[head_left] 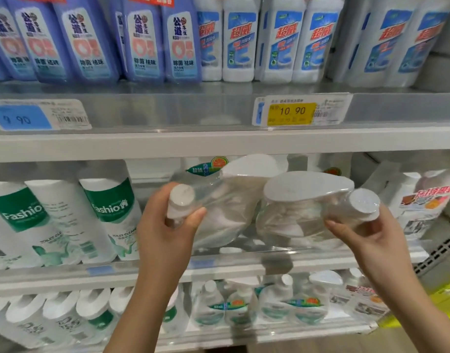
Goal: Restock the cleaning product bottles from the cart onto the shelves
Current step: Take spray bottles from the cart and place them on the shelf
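My left hand (168, 233) grips a shrink-wrapped clear bottle pack (226, 207) by its white cap (180, 201). It is tilted, bottom end toward the back of the middle shelf (244, 266). My right hand (366, 233) holds a second clear wrapped bottle pack (295, 215) near its white cap (364, 205). This pack also lies tilted, with its wide white lid facing up. Both packs hang just above the middle shelf, side by side in a gap to the right of the green-labelled bottles.
Green-and-white toilet cleaner bottles (66, 220) fill the middle shelf's left. Blue bottles (91, 39) and white bottles (277, 39) stand on the top shelf above a yellow price tag (291, 113). More clear packs (267, 301) sit on the lower shelf. Bagged goods (422, 200) lie at right.
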